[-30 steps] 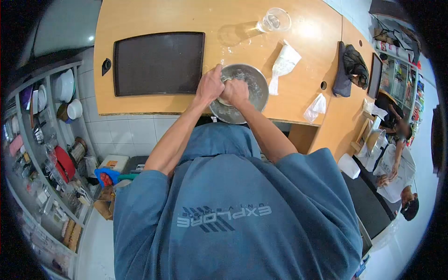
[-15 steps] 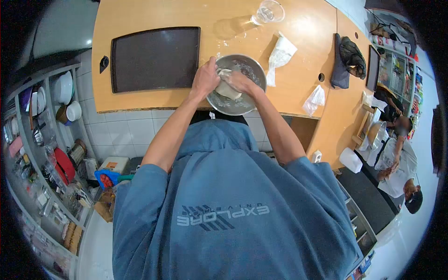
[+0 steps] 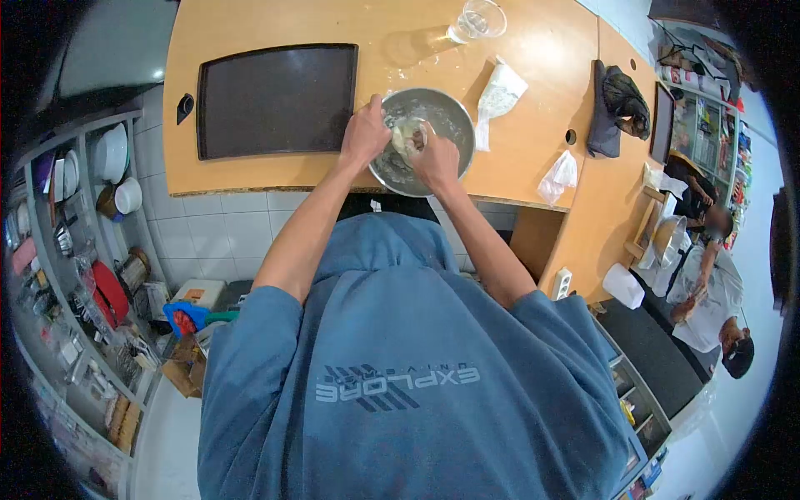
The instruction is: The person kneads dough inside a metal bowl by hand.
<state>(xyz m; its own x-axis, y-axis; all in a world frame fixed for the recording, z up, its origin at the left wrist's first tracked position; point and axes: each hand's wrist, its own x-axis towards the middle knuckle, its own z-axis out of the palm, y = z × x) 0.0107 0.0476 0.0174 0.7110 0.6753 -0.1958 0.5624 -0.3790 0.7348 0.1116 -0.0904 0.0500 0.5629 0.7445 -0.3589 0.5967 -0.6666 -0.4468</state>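
A metal mixing bowl stands near the front edge of the wooden table, with white residue on its inner wall. My left hand is closed on the bowl's left rim. Inside the bowl is a lump of pale dough. Curled fingers of my right hand grip the right side of this dough; part of the dough is hidden behind them.
Left of the bowl lies a dark baking tray. A white piping-shaped bag and a small white plastic bag lie to the right. Behind stands a clear cup. Another person is at far right.
My right hand has gone from lying over the dough with fingers extended to curled fingers gripping it. The dough has shifted up and changed shape. My left hand stays at the rim.
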